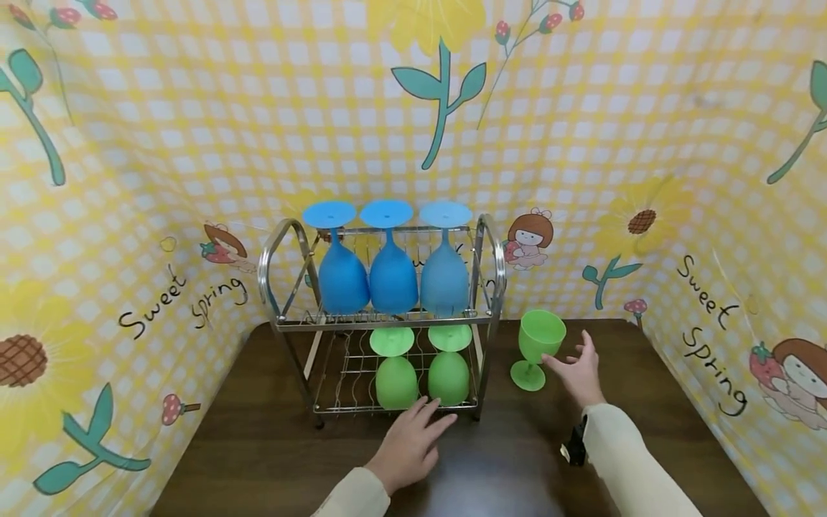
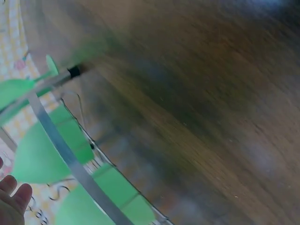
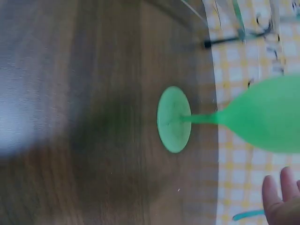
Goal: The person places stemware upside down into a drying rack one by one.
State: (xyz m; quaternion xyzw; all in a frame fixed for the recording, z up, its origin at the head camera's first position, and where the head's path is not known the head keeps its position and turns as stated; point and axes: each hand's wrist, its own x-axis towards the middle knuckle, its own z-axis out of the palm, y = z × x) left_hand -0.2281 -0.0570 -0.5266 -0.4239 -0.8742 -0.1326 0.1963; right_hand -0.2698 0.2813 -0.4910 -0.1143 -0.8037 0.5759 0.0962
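Note:
On the table right of the rack, a green goblet (image 1: pixel 541 337) stands upright on its foot; the right wrist view shows its stem and round base (image 3: pixel 174 119). Beside its bowl is my right hand (image 1: pixel 578 370), thumb and fingers spread; whether the thumb touches the bowl I cannot tell. My left hand (image 1: pixel 410 441) reaches toward the lower front of the rack with fingers extended, holding nothing. Just beyond its fingertips two green goblets (image 1: pixel 397 383) hang or stand upside down on the lower shelf, bowls down, feet up.
A two-tier metal dish rack (image 1: pixel 388 324) stands at the back of the brown wooden table (image 1: pixel 517 459). Its upper shelf carries three upside-down blue goblets (image 1: pixel 393 280). Yellow checked cloth (image 1: pixel 581 143) hangs behind and at both sides.

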